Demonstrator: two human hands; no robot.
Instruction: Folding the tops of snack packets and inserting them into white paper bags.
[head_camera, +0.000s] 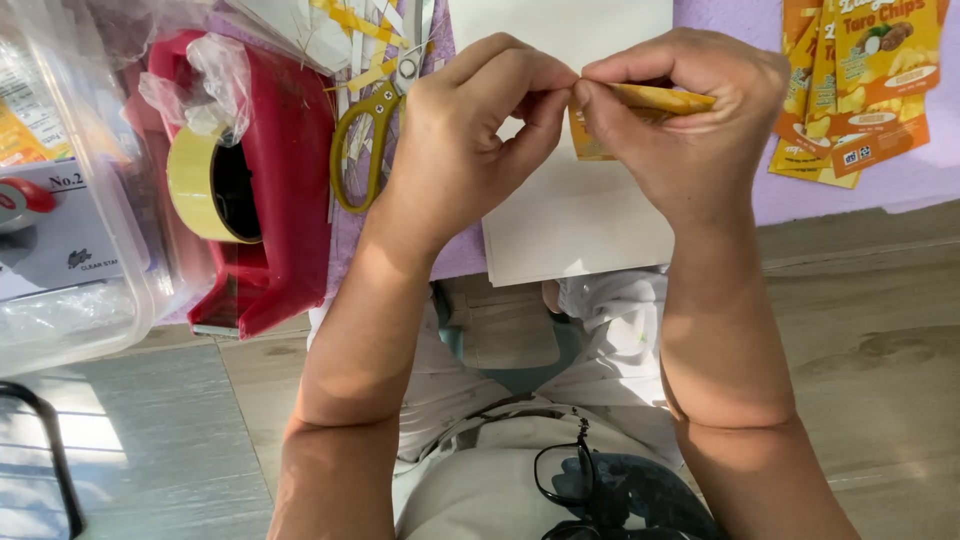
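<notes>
My left hand (475, 125) and my right hand (690, 115) meet fingertip to fingertip above a white sheet of paper (580, 215). Between them they pinch a small folded yellow-orange packet piece (645, 100). The right hand's fingers curl around most of it, and the left thumb and forefinger grip its left end. A bit of the packet (590, 145) hangs below the fingers. Just left of my left hand lie scissors with olive-green handles (365, 135).
A red tape dispenser (265, 190) with a yellow tape roll (200, 185) stands at left, beside a clear plastic box (70, 230). Several orange snack packets (865, 85) lie at top right on a purple surface (890, 185). Paper strips (365, 35) lie at the top. Eyeglasses (565, 470) hang on my shirt.
</notes>
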